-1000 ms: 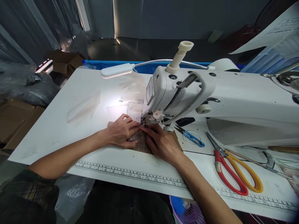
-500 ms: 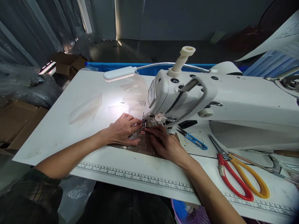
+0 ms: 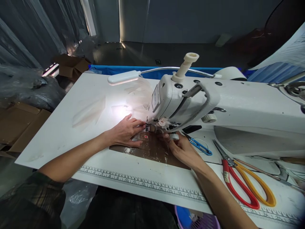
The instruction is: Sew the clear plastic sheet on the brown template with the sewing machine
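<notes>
A white sewing machine (image 3: pixel 214 101) stands on a white table (image 3: pixel 71 105). Under its presser foot (image 3: pixel 150 128) lies a dark brown glossy sheet (image 3: pixel 147 151) with a small red mark. My left hand (image 3: pixel 125 130) lies flat on the sheet's left part, fingers stretched toward the foot. To the right of the foot, my right hand (image 3: pixel 181 146) has its fingers curled under the machine head, beside a small white knob (image 3: pixel 174 136); I cannot make out what they pinch.
Blue thread snips (image 3: pixel 199 146) lie right of my right hand. Red and yellow scissors (image 3: pixel 245 181) lie further right. A gooseneck lamp (image 3: pixel 124 77) lights the needle area. A printed ruler (image 3: pixel 133 181) runs along the table's front edge. Cardboard boxes (image 3: pixel 14 124) sit left.
The brown sheet now shows much more in front of the foot. My right hand has moved right, off the sheet's middle and up to the machine head. My left hand has stayed put.
</notes>
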### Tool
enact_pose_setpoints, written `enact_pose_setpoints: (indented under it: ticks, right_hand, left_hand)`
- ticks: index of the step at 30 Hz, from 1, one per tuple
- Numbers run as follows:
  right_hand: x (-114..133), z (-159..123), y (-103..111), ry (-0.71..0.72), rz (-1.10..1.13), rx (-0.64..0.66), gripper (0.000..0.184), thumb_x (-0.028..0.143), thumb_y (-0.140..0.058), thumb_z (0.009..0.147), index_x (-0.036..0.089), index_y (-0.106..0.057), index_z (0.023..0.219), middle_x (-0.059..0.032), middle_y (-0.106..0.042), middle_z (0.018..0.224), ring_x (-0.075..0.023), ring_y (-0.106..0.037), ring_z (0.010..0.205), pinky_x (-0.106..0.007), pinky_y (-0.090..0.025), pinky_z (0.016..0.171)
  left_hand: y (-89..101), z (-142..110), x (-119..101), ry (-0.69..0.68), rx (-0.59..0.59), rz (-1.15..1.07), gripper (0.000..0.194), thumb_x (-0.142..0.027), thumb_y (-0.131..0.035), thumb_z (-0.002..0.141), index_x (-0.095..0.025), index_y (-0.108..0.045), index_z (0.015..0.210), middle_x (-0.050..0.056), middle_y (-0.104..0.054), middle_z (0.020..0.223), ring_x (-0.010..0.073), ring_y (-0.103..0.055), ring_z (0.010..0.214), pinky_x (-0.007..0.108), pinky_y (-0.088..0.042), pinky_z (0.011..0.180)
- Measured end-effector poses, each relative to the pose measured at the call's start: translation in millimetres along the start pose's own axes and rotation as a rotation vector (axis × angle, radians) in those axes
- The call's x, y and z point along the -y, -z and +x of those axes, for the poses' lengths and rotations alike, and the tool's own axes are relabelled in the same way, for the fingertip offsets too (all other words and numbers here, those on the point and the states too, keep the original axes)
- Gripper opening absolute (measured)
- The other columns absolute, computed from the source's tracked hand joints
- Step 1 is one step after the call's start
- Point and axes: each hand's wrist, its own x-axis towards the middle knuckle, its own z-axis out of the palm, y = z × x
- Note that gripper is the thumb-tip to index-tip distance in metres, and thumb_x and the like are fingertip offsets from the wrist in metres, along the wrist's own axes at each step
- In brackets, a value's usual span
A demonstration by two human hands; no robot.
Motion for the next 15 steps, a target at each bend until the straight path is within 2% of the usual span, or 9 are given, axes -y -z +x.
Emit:
enact_pose_setpoints:
  ticks: [6,10,15]
  right_hand:
    - [-2.7,-5.1,-6.5,-0.121,0.039,-0.071,0.044,0.058,-0.040,0.094,0.020,-0.062,0.092,-0.0077,-0.069,0.091,-0.0233,-0.064,0.085,-0.034,-0.051,0.073]
    - [1.2,-0.3,-9.3,-0.123,-0.020,-0.118,0.036,0.053,-0.044,0.091,0.021,-0.060,0.084,-0.0052,-0.065,0.077,-0.0218,-0.060,0.070,-0.033,-0.049,0.063]
    - [0.0,-0.3,-14.3,-0.055,-0.111,-0.173,0.030,0.045,-0.046,0.089,0.023,-0.055,0.070,-0.0039,-0.060,0.071,-0.0206,-0.058,0.066,-0.031,-0.049,0.061]
  left_hand:
    - [-3.7,-2.2,2.5,0.062,-0.001,-0.064,0.050,-0.043,-0.047,0.095,-0.013,-0.051,0.134,0.015,-0.053,0.136,0.0275,-0.057,0.114,0.057,-0.029,0.111]
    - [-4.2,-1.6,9.8,0.085,-0.001,-0.128,0.044,-0.040,-0.039,0.101,-0.015,-0.053,0.134,0.014,-0.055,0.136,0.0248,-0.056,0.118,0.058,-0.024,0.115]
    - [-2.6,12.7,38.4,0.071,0.040,-0.219,0.038,-0.042,-0.042,0.101,-0.023,-0.059,0.129,0.008,-0.058,0.135,0.0228,-0.055,0.124,0.051,-0.033,0.114]
